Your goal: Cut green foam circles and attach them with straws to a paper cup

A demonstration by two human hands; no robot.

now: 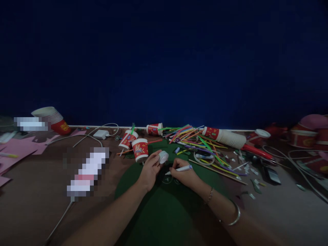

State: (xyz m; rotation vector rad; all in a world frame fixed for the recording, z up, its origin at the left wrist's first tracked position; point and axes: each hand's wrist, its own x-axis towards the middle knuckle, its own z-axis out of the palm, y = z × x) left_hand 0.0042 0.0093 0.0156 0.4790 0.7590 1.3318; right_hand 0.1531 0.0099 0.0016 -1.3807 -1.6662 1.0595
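Observation:
My left hand [151,171] is closed around a small pale roll of tape [163,157], raised just above a dark green sheet [156,212]. A white marker [183,168] with a purplish end is gripped in my right hand [188,177], its tip pointing left toward the sheet. Near that tip, pale round outlines [167,179] show on the green surface; shadow makes their detail hard to read. A small purple cap [177,150] lies beyond my hands.
Red paper cups [140,150] stand and lie behind my left hand. Coloured pipe cleaners [187,135] and a stacked row of cups [230,138] spread at the back right. A thin wooden stick [220,173], scraps and a cable [307,181] lie rightward; pink paper [20,150] lies left.

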